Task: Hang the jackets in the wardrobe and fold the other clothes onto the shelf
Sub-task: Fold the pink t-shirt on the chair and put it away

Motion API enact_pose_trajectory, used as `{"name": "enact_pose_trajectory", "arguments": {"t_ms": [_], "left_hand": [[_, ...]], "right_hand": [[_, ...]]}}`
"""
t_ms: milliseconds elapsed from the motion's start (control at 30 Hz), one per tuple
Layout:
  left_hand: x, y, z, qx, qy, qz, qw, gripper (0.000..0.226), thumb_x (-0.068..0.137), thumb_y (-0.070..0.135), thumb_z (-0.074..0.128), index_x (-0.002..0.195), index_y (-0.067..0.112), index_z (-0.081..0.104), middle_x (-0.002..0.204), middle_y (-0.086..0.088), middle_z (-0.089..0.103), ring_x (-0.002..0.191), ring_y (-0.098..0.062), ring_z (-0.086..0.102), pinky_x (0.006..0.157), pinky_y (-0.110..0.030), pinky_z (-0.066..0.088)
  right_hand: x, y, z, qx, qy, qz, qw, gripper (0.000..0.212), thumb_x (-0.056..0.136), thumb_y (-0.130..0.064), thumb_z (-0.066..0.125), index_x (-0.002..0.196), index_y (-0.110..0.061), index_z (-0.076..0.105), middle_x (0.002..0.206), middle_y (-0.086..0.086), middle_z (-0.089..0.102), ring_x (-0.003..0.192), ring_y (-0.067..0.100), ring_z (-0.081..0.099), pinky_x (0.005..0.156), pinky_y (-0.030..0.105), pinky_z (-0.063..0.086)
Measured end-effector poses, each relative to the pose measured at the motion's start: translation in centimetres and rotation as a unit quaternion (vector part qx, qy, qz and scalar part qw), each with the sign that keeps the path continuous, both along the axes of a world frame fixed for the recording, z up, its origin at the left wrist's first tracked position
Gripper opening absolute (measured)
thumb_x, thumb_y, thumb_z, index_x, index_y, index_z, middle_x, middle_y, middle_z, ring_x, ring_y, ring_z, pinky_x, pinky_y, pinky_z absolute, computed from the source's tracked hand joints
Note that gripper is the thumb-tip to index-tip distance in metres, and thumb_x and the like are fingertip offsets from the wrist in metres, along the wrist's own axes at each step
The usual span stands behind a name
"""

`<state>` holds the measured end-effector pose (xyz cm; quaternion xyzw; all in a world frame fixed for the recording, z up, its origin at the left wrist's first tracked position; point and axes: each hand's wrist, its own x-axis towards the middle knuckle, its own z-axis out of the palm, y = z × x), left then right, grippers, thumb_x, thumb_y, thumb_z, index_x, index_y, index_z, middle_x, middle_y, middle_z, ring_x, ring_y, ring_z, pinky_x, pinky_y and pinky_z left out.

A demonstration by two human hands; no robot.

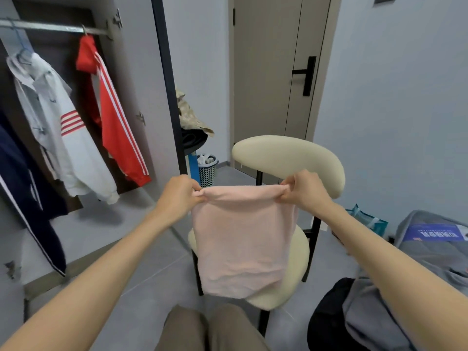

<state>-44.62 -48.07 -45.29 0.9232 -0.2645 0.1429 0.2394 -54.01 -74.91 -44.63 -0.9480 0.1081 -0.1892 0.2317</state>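
Small room: grey tile floor (114, 236), pale walls, and a closed door (266, 72) with a black handle well beyond the fingers. A cream chair (286, 158) stands right under and behind them, and that's pretty much the only surface here.

Up and to the left of the fingers is the open wardrobe (131, 72). On its rail (50, 27) hang a red jacket (116, 117), a white jacket (63, 138) with red stripes, and a navy jacket (22, 188) at the edge of view. Just beyond the left fingers a blue basket (208, 171) sits on the floor with something white in it, can't tell what. Low on the right there's a grey pile (430, 252) with something black beside it.

Both arms are stretched forward. The left hand (181, 192) and right hand (305, 188) each have their fingers (286, 191) curled tight, pinching a top corner of the pink top (240, 239). It's pulled taut between them and hangs down over the chair seat.
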Motion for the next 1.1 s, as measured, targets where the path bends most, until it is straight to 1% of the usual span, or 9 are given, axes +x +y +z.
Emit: {"name": "enact_pose_trajectory", "arguments": {"t_ms": [33, 167, 233, 400, 533, 700, 867, 967, 1100], "left_hand": [[0.3, 0.1, 0.0, 0.013, -0.001, 0.009, 1.000, 0.019, 0.081, 0.029, 0.075, 0.083, 0.009, 0.077, 0.073, -0.011, 0.060, 0.069, -0.024, 0.051, 0.060, -0.033, 0.035], [2.7, 0.1, -0.2, 0.017, 0.024, 0.003, 1.000, 0.021, 0.084, 0.034, 0.072, 0.085, 0.014, 0.074, 0.092, -0.005, 0.054, 0.088, -0.019, 0.051, 0.069, -0.036, 0.043], [4.4, -0.4, -0.5, 0.017, 0.035, -0.004, 0.999, 0.020, 0.087, 0.032, 0.068, 0.089, 0.012, 0.070, 0.099, -0.003, 0.059, 0.096, -0.019, 0.052, 0.074, -0.035, 0.044], [8.4, -2.9, -0.4, -0.042, 0.017, 0.017, 0.999, 0.020, 0.098, 0.025, 0.050, 0.081, 0.015, 0.044, 0.076, -0.006, 0.057, 0.077, -0.032, 0.054, 0.061, -0.037, 0.035], [10.6, -5.0, 0.9, -0.118, -0.042, -0.003, 0.992, 0.015, 0.099, 0.015, 0.047, 0.086, 0.009, 0.047, 0.069, -0.003, 0.054, 0.064, -0.022, 0.049, 0.055, -0.035, 0.032], [10.6, -6.1, -1.8, -0.167, 0.007, -0.035, 0.985, 0.014, 0.097, 0.016, 0.054, 0.084, 0.018, 0.049, 0.079, 0.003, 0.062, 0.067, -0.017, 0.052, 0.058, -0.034, 0.038], [7.6, -6.2, -11.9, -0.146, 0.165, -0.065, 0.973, 0.025, 0.093, 0.003, 0.054, 0.077, 0.018, 0.042, 0.111, 0.002, 0.068, 0.100, -0.017, 0.061, 0.082, -0.039, 0.048], [5.1, -5.8, -17.9, -0.095, 0.215, -0.086, 0.968, 0.037, 0.090, 0.001, 0.059, 0.073, 0.025, 0.036, 0.088, 0.005, 0.063, 0.089, -0.016, 0.061, 0.067, -0.010, 0.039], [2.3, -5.2, -21.6, -0.042, 0.301, -0.118, 0.945, 0.035, 0.090, 0.007, 0.061, 0.074, 0.024, 0.036, 0.071, 0.008, 0.049, 0.071, -0.016, 0.045, 0.055, -0.017, 0.030]], "right_hand": [[0.0, -0.1, 0.1, -0.015, 0.006, -0.007, 1.000, 0.021, 0.070, -0.019, 0.073, 0.086, -0.005, 0.074, 0.076, 0.019, 0.065, 0.069, 0.036, 0.053, 0.056, 0.028, 0.035], [1.2, -1.1, 0.3, -0.024, 0.047, -0.004, 0.999, 0.021, 0.075, -0.030, 0.075, 0.091, -0.018, 0.072, 0.097, 0.004, 0.059, 0.090, 0.026, 0.059, 0.068, 0.033, 0.047], [2.4, -1.7, 0.1, -0.009, 0.070, 0.009, 0.997, 0.015, 0.077, -0.028, 0.072, 0.085, -0.015, 0.069, 0.086, 0.005, 0.062, 0.086, 0.028, 0.061, 0.068, 0.033, 0.047], [6.8, -2.8, 0.1, 0.074, -0.014, -0.010, 0.997, 0.010, 0.079, -0.005, 0.057, 0.085, -0.010, 0.063, 0.070, 0.006, 0.070, 0.070, 0.024, 0.068, 0.067, 0.032, 0.053], [9.8, -4.4, 1.0, 0.107, -0.104, -0.007, 0.989, 0.013, 0.084, 0.001, 0.057, 0.094, -0.008, 0.059, 0.082, 0.001, 0.063, 0.075, 0.017, 0.055, 0.056, 0.021, 0.039], [9.4, -5.9, -1.5, 0.131, -0.135, -0.018, 0.982, 0.010, 0.084, -0.001, 0.058, 0.087, -0.011, 0.059, 0.079, 0.001, 0.063, 0.073, 0.015, 0.053, 0.056, 0.016, 0.038], [6.2, -6.5, -9.9, 0.147, -0.006, -0.027, 0.989, 0.012, 0.082, 0.000, 0.066, 0.084, -0.011, 0.061, 0.085, 0.003, 0.063, 0.079, 0.018, 0.055, 0.056, 0.018, 0.034], [3.2, -6.6, -15.4, 0.170, 0.089, -0.025, 0.981, 0.015, 0.083, 0.000, 0.066, 0.084, -0.012, 0.058, 0.085, 0.003, 0.060, 0.082, 0.020, 0.053, 0.058, 0.008, 0.037], [-0.4, -7.7, -19.3, 0.179, 0.264, 0.007, 0.948, 0.014, 0.085, -0.007, 0.064, 0.093, -0.015, 0.056, 0.084, 0.004, 0.058, 0.073, 0.018, 0.055, 0.054, 0.020, 0.043]]}}
